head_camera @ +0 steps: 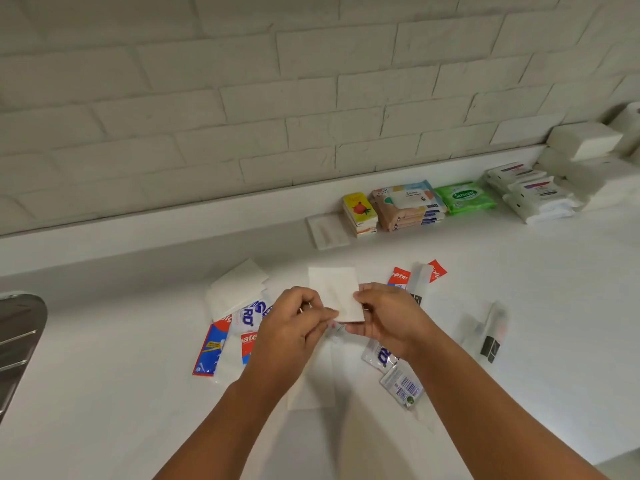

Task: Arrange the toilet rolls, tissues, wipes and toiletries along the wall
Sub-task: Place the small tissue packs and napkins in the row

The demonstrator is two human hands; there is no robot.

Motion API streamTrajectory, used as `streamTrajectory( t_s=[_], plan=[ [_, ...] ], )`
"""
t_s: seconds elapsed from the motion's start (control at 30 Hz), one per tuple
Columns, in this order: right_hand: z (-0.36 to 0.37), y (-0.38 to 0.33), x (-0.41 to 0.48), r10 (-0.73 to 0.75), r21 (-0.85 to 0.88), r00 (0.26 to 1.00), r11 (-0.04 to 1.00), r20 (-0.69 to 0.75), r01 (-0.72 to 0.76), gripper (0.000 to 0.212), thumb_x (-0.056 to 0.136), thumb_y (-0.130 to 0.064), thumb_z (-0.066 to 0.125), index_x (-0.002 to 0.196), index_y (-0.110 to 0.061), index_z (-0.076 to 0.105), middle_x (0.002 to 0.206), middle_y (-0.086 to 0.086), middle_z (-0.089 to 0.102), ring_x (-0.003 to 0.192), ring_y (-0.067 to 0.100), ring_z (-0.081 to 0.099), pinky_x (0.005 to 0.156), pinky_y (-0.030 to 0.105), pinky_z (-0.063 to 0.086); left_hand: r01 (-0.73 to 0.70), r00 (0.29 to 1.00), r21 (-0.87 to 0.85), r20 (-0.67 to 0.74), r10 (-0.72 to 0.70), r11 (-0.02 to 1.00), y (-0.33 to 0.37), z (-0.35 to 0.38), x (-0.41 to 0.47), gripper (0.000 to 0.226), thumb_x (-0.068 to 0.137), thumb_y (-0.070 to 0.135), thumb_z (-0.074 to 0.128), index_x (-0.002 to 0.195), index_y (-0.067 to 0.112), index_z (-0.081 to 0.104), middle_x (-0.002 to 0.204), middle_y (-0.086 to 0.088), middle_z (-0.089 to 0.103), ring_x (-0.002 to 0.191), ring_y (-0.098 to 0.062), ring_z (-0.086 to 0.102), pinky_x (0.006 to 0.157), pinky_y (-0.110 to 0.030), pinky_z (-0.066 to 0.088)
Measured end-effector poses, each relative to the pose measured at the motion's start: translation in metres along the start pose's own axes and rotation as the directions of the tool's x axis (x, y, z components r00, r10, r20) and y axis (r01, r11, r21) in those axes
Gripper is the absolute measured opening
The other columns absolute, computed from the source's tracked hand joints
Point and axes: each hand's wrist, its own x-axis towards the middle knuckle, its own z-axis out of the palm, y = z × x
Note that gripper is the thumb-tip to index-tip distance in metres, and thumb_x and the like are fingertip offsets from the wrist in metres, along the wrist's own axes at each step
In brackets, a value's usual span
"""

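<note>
Two bare forearms are reaching in from the bottom edge, and the left hand [294, 317] and right hand [384, 317] are meeting above the white counter [104, 393]. Both are pinching one flat white packet [334, 292], held raised between them. The left hand's thumb and curled fingers are closing on its lower left edge, the right hand's on its right edge. Under the hands a white sheet [311, 386] is lying flat on the counter.

Loose toiletries are lying around it: a pile of white packets [239, 289] and a red and blue sachet [211, 348] to the left, red toothpaste sachets [400, 275] behind the right hand, a barcoded sachet [403, 388] beside the right wrist, and clear sleeves [491, 330] further right.

Well behind, a row is sitting against the ledge under the white brick wall [242, 98]: another white packet [327, 232], a stack of yellow tissue packs [359, 213], peach wipes packs [407, 206], a green wipes pack [464, 197], white wipes packs [533, 195] and white tissue blocks [585, 143] at the far right. A metal sink drainer [17, 341] is showing at the left edge.
</note>
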Motion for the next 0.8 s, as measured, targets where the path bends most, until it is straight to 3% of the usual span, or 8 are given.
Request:
streamTrajectory(
  t_s=[0.1,0.2,0.27,0.37,0.47,0.63,0.8],
  plan=[
    [-0.007,0.001,0.012,-0.051,-0.060,0.999,0.997,-0.015,0.050,0.013,0.098,-0.003,0.051,0.102,-0.002,0.063,0.093,0.014,0.074,0.079,0.025,0.074,0.065,0.037,0.061,0.136,0.989,-0.123,0.073,-0.128,0.983,-0.002,0.005,0.003,0.020,0.085,0.035,0.076,0.099,0.022,0.076,0.106,0.012,0.055,0.100,-0.012,0.059,0.084,-0.025,0.051],
    [-0.011,0.003,0.026,-0.108,-0.113,0.993,0.988,-0.045,0.102,0.013,0.097,-0.001,0.052,0.104,-0.001,0.063,0.094,0.016,0.071,0.072,0.022,0.073,0.071,0.044,0.062,0.334,0.940,-0.244,0.016,-0.341,0.910,0.000,0.011,0.015,0.018,0.079,0.025,0.083,0.094,0.024,0.074,0.101,0.013,0.058,0.089,-0.012,0.062,0.079,-0.013,0.046],
    [-0.012,0.003,0.034,-0.133,-0.110,0.989,0.986,-0.058,0.126,0.013,0.096,-0.001,0.053,0.106,0.000,0.062,0.097,0.015,0.072,0.075,0.022,0.074,0.069,0.041,0.062,0.464,0.866,-0.288,-0.049,-0.497,0.838,-0.002,0.017,0.026,0.020,0.082,0.020,0.081,0.098,0.026,0.071,0.098,0.012,0.060,0.076,-0.010,0.061,0.072,-0.012,0.046],
    [-0.014,0.003,0.051,-0.137,-0.128,0.988,0.984,-0.073,0.127,0.013,0.096,-0.004,0.055,0.106,-0.002,0.062,0.102,0.012,0.070,0.089,0.027,0.072,0.070,0.039,0.062,0.623,0.745,-0.359,0.002,-0.667,0.695,-0.019,0.030,0.044,0.025,0.084,0.021,0.079,0.104,0.030,0.069,0.089,0.009,0.066,0.069,-0.006,0.062,0.069,-0.016,0.051],
    [-0.019,0.000,0.072,-0.136,-0.159,0.985,0.980,-0.105,0.119,0.011,0.095,-0.005,0.057,0.103,-0.006,0.063,0.108,0.011,0.067,0.099,0.029,0.066,0.073,0.040,0.062,0.690,0.669,-0.427,0.070,-0.740,0.584,-0.034,0.040,0.061,0.024,0.086,0.013,0.077,0.106,0.024,0.070,0.078,0.004,0.070,0.068,-0.013,0.066,0.070,-0.026,0.056],
    [-0.021,-0.013,0.118,-0.218,-0.265,0.963,0.949,-0.158,0.171,0.020,0.095,-0.006,0.054,0.106,-0.012,0.069,0.104,0.008,0.071,0.099,0.027,0.069,0.082,0.044,0.060,0.740,0.596,-0.440,0.078,-0.799,0.509,-0.061,0.057,0.096,0.020,0.085,0.009,0.077,0.103,0.014,0.070,0.065,0.005,0.067,0.051,-0.008,0.059,0.068,-0.028,0.054],
    [-0.021,-0.026,0.150,-0.339,-0.632,0.936,0.747,-0.094,0.207,0.042,0.096,-0.011,0.042,0.136,-0.016,0.055,0.131,0.007,0.062,0.117,0.027,0.060,0.101,0.041,0.050,0.773,0.563,-0.374,0.035,-0.826,0.512,-0.097,0.075,0.142,0.017,0.086,0.013,0.077,0.102,0.016,0.071,0.072,0.002,0.071,0.046,-0.001,0.059,0.055,-0.019,0.048]
  ],
)
